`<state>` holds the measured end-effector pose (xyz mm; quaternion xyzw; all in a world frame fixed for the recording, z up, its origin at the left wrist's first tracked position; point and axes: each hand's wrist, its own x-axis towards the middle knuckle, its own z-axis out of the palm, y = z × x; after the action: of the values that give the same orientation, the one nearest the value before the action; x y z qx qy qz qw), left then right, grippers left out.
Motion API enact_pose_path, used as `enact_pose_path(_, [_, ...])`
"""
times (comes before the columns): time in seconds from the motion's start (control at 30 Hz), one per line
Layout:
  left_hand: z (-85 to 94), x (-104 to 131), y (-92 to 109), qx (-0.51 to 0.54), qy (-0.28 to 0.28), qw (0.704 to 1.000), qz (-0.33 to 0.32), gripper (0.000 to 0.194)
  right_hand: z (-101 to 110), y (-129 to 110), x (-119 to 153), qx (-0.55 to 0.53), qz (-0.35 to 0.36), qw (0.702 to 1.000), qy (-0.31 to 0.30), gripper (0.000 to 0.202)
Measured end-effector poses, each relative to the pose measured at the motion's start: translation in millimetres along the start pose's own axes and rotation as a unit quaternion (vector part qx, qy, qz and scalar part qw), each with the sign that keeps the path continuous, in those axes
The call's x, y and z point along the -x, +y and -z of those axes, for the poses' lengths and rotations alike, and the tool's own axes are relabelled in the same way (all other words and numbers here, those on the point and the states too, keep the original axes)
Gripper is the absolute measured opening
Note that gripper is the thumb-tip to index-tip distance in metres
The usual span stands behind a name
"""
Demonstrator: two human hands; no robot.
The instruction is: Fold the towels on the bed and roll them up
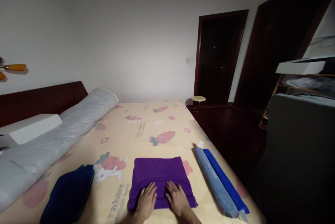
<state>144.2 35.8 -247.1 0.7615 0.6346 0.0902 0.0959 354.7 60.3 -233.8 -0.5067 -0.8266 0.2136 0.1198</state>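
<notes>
We've got both palms flat on a folded purple towel (159, 178) on the bed (146, 129), left hand (146, 203) and right hand (177, 200) side by side near its front edge, fingers spread. To the right lie two rolled towels, grey-blue (213, 182) and bright blue (227, 182), touching. A dark navy cloth (68, 196) sits off to the left.

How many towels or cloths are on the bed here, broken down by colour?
Purple, folded flat under both hands: 1
Dark navy, at the left: 1
Grey-blue, rolled: 1
Bright blue, rolled: 1
Total: 4
</notes>
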Motion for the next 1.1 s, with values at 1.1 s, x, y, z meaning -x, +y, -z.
enact_pose_path(1.1, [51.2,51,-89,-0.217,0.126,0.961,0.119,0.040,38,33,29,0.067,0.033,0.993,0.091,0.035])
